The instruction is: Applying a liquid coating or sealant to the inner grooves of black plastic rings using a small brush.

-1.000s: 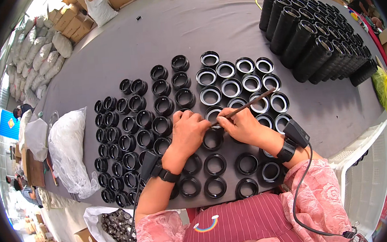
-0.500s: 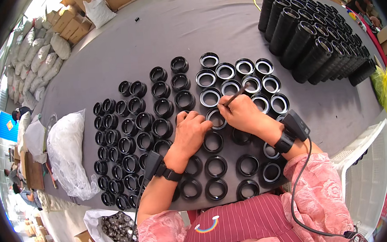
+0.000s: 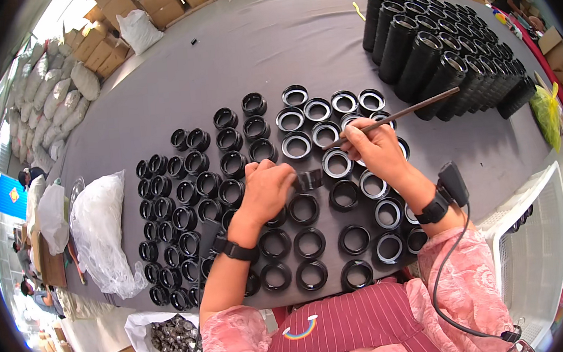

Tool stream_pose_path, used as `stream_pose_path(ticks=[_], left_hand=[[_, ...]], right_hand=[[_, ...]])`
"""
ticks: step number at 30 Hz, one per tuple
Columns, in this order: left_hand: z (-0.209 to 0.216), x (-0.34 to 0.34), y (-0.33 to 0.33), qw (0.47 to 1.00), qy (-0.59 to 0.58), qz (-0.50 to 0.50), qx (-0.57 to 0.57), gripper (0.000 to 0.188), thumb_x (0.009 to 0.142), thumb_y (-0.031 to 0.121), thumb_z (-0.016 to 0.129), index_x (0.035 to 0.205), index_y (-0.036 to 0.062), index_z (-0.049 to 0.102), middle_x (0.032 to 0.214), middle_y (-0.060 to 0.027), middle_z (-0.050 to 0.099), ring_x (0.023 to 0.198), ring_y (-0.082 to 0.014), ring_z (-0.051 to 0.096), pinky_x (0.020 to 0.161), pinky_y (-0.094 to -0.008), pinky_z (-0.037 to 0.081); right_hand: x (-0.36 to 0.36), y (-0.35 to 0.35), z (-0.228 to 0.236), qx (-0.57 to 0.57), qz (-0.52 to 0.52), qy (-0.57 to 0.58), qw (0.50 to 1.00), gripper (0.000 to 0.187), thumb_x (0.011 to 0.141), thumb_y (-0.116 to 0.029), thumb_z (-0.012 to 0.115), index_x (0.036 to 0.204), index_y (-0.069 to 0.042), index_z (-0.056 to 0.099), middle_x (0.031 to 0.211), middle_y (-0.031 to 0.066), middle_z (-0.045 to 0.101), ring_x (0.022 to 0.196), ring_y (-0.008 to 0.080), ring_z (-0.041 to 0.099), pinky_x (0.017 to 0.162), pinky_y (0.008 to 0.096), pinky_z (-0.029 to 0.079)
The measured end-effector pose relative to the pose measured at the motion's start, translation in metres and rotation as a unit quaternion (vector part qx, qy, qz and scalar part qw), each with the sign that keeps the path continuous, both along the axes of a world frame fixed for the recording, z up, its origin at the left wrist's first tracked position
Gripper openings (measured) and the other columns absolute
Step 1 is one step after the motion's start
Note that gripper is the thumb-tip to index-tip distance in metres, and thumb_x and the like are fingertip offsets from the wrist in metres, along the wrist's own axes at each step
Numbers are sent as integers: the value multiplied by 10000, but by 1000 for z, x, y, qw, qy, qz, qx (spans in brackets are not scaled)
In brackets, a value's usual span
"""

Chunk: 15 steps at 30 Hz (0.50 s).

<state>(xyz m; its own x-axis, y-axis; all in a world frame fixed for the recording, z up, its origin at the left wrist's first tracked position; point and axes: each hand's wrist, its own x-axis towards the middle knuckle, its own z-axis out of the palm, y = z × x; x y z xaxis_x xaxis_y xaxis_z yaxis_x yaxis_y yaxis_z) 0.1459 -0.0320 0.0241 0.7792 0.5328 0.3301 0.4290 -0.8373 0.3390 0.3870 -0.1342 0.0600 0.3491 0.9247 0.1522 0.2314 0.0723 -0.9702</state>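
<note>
left hand (image 3: 266, 189) pinching a tilted, motion-blurred black ring (image 3: 308, 180) at its three o'clock over the tabletop (image 3: 188, 84), right hand (image 3: 372, 148) gripping a brown stick (image 3: 415, 108) aimed toward two o'clock; the ring, probably light, stiff and slick, suits an outer-wall hold.

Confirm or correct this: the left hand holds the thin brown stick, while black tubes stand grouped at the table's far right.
Wrong hand: the head view shows the right hand holding the thin brown stick. The black tubes are as stated.
</note>
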Motion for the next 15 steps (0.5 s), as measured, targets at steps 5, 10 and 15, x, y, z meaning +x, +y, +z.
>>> stream_pose_path(ticks=[5, 10, 15], left_hand=[[-2, 10, 11, 970, 201, 108, 85, 102, 888, 123, 577, 811, 93, 638, 752, -85, 648, 768, -269, 624, 770, -414, 409], [8, 33, -1, 976, 38, 65, 203, 29, 807, 102, 640, 793, 111, 616, 766, -43, 607, 768, -241, 596, 736, -397, 400], [0, 56, -25, 992, -34, -61, 101, 115, 751, 159, 720, 864, 161, 696, 816, -3, 619, 813, -207, 595, 777, -373, 404]], right_hand=[[17, -25, -13, -37, 2, -90, 995, 250, 996, -215, 575, 936, 6, 673, 722, 39, 663, 582, 83, 600, 537, 239, 491], [11, -24, -39, -40, 7, -98, 994, 214, 922, -188, 624, 921, 17, 684, 648, 132, 640, 574, 201, 629, 553, 343, 485], [3, -20, -50, -8, 38, -132, 990, 198, 927, -156, 613, 913, 31, 677, 656, 105, 644, 571, 167, 613, 543, 315, 483]])
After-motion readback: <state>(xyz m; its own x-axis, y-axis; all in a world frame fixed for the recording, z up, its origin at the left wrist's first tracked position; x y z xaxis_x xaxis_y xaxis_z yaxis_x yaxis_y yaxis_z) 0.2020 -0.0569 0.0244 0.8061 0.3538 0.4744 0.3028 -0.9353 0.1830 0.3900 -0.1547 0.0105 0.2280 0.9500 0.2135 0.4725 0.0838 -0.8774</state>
